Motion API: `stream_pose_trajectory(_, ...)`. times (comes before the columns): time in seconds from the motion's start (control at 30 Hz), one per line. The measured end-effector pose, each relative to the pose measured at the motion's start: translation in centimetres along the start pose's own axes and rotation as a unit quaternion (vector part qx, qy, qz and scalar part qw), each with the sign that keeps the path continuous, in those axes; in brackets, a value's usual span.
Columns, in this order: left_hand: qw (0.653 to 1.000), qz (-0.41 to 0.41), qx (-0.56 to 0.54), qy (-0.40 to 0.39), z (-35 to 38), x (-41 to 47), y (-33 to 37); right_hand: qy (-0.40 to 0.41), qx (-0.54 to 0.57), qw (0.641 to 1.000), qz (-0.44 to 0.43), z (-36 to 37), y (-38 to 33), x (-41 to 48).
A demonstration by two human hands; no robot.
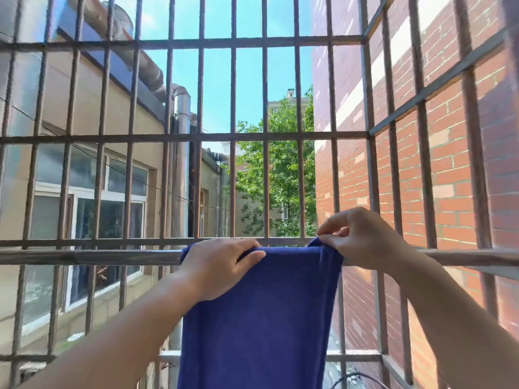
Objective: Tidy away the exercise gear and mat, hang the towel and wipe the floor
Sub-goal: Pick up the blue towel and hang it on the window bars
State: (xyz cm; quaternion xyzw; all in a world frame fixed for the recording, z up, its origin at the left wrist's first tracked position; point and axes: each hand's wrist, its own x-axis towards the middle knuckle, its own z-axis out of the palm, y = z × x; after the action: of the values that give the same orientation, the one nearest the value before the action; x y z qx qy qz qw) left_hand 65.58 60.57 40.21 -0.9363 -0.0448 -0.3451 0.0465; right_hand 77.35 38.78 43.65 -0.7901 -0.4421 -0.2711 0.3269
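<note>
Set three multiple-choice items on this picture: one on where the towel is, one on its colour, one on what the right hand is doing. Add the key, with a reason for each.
1. Where is the towel?
A. draped over a horizontal rail of the window grille
B. on a wall hook
C. on the floor

2. What colour is the towel?
A. white
B. dark blue
C. red

3. What is the right hand doing?
A. hanging idle
B. pinching the towel's top corner
C. gripping a vertical bar

Key: 1 A, the cloth folds over the rail and hangs down. 2 B, it is dark blue all over. 3 B, its fingertips pinch the corner, while the left hand holds the other top edge.
</note>
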Motion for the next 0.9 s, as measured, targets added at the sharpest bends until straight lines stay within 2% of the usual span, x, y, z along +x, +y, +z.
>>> stream_pose_trajectory(0.13,1.000,-0.001,0.006,-0.007,-0.2,-0.2,0.3,-0.005,-0.003,0.997,-0.076,1.4,-1.1,0.1)
stream_pose_trajectory(0.27,1.000,0.005,-0.003,-0.003,-0.3,-0.3,0.4,-0.101,-0.052,0.988,-0.103,2.4,-2.0,0.1)
stream_pose_trajectory(0.43,1.000,0.014,0.000,0.011,0.1,-0.5,0.0,-0.113,-0.056,0.991,-0.033,0.3,1.2,-0.9)
stream_pose_trajectory(0.63,1.000,0.020,0.006,0.010,0.4,-0.6,-0.2,-0.090,-0.042,0.994,-0.053,0.1,0.7,-0.5)
stream_pose_trajectory(0.8,1.000,0.021,0.000,0.008,0.4,-0.8,-0.4,-0.095,0.002,0.995,0.003,-2.0,2.0,-1.6)
stream_pose_trajectory(0.9,1.000,0.024,-0.020,-0.001,0.0,-0.8,-0.5,-0.099,-0.011,0.995,0.012,-2.6,1.6,-1.5)
